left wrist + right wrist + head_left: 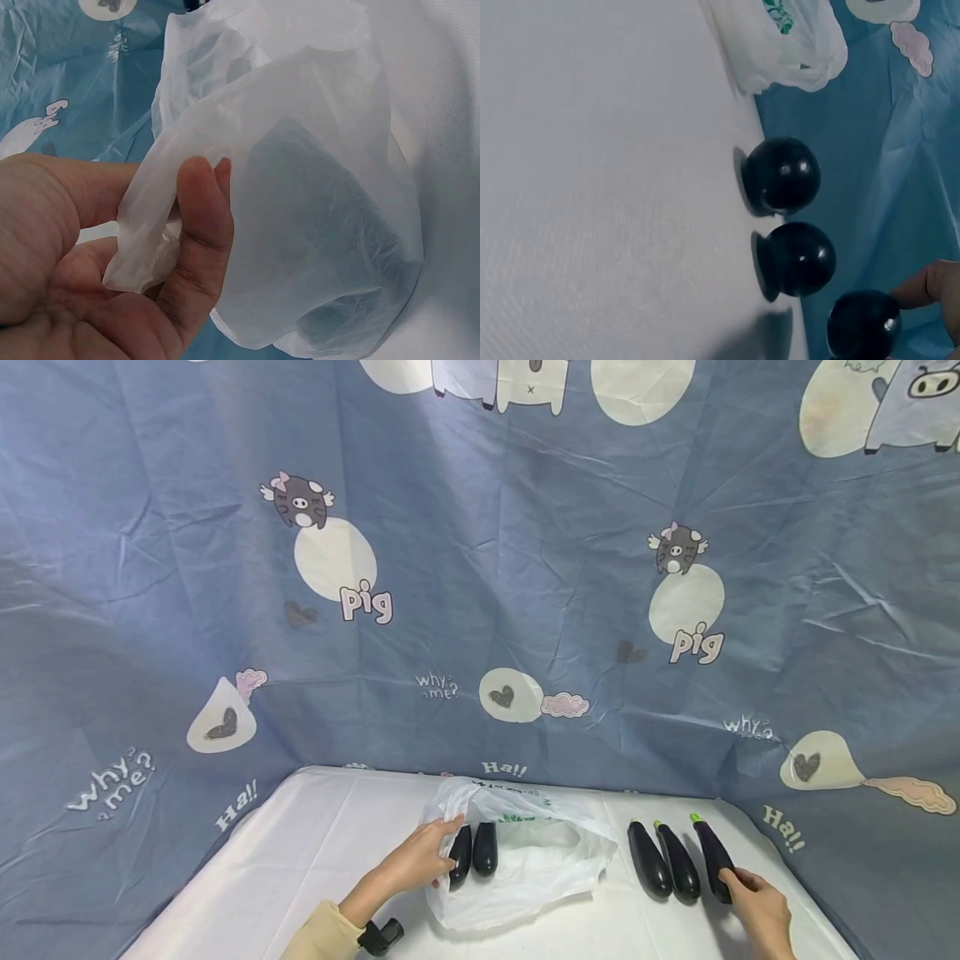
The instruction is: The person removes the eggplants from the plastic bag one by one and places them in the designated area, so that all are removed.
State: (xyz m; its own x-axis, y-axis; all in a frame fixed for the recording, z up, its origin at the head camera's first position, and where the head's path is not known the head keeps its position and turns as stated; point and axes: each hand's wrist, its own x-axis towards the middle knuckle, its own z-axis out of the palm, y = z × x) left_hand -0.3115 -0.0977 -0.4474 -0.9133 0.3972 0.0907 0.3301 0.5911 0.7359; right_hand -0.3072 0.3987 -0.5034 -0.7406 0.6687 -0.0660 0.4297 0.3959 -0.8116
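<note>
A white plastic bag (517, 893) with green print lies on the table, its mouth facing me. Two dark eggplants, one (485, 849) beside the other (461, 857), show inside it. My left hand (420, 857) grips the bag's left edge; in the left wrist view a fold of the thin plastic (150, 240) is between its curled fingers. To the right, my right hand (761, 910) holds an eggplant (712, 856) by its rounded near end, apparently raised off the cloth. Just left of it, two more eggplants, one (678, 864) next to another (649, 862), lie side by side, green stems pointing away.
A white cloth (322, 835) covers the table. Behind and along both sides hangs a blue curtain (450, 610) printed with pigs and lettering. A black device (381, 937) is at my left wrist, by the beige sleeve (324, 933).
</note>
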